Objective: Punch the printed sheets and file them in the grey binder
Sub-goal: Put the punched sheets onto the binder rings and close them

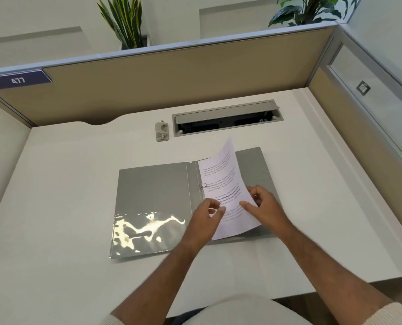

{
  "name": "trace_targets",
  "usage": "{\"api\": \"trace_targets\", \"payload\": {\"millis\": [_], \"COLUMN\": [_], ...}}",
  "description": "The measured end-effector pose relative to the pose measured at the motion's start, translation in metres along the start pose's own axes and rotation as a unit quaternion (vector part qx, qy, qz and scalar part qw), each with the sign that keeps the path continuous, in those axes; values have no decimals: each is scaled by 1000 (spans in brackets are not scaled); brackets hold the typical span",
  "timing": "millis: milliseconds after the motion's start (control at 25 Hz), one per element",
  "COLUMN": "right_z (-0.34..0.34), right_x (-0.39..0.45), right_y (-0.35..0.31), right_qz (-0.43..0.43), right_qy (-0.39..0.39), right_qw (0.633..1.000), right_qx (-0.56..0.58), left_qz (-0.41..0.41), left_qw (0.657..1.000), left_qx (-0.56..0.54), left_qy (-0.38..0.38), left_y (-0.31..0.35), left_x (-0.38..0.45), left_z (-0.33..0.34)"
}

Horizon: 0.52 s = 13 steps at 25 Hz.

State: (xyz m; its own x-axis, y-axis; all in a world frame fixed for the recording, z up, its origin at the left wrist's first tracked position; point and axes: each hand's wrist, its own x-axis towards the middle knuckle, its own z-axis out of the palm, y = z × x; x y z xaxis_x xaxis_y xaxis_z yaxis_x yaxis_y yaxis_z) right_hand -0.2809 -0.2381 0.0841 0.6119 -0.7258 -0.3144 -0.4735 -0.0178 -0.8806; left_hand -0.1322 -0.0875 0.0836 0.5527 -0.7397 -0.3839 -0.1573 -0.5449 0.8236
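Right hand (263,202) is pinching the right edge of the printed sheets (225,184), thumb lying on the printed face, remaining fingers curled behind the paper. Left hand (207,214) is gripping the sheets' lower left edge near the spine, fingers curled at the margin; exact contact with the lower ring is hidden by the hand. The sheets are bowing upward, far corner lifting off and tilting away from the cover, punched margin sitting at the upper metal ring (203,185), which is showing closed. The grey binder (153,188) is lying open and flat on the white desk (66,184), sheets over its right half, left inside cover carrying a glossy clear pocket (146,231) along its near edge. A small grey hole punch (162,131) is standing beyond the binder, well apart from it, just left of the open cable tray (225,118) recessed in the desk. Beige partition panels (171,73) are enclosing the desk at back and right, a blue tag reading 477 (18,80) fixed at upper left; two potted plants are showing above the partition
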Motion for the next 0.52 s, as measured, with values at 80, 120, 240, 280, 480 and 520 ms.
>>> {"api": "trace_targets", "payload": {"millis": [80, 120, 240, 280, 480, 520], "right_z": [9, 14, 26, 29, 35, 35], "right_x": [-3, -3, -6, -6, -5, -4], "right_y": [-4, -4, -6, -7, -7, -5], "right_qz": [-34, -48, -58, -52, -28, -27], "right_qy": [-42, -55, -93, -104, -138, -136], "right_qw": [998, 996, 991, 990, 983, 984], "right_qx": [-30, -48, -78, -80, -115, -109], "left_qz": [-20, -27, -49, -52, -89, -101], "left_qw": [995, 991, 985, 985, 972, 966], "left_qx": [-102, -134, -165, -165, -218, -237], "left_qy": [6, 5, -3, -3, 20, 16], "left_y": [17, 24, 36, 36, 31, 29], "left_x": [9, 13, 17, 19, 17, 17], "left_z": [-1, -1, -3, -3, -7, -9]}}
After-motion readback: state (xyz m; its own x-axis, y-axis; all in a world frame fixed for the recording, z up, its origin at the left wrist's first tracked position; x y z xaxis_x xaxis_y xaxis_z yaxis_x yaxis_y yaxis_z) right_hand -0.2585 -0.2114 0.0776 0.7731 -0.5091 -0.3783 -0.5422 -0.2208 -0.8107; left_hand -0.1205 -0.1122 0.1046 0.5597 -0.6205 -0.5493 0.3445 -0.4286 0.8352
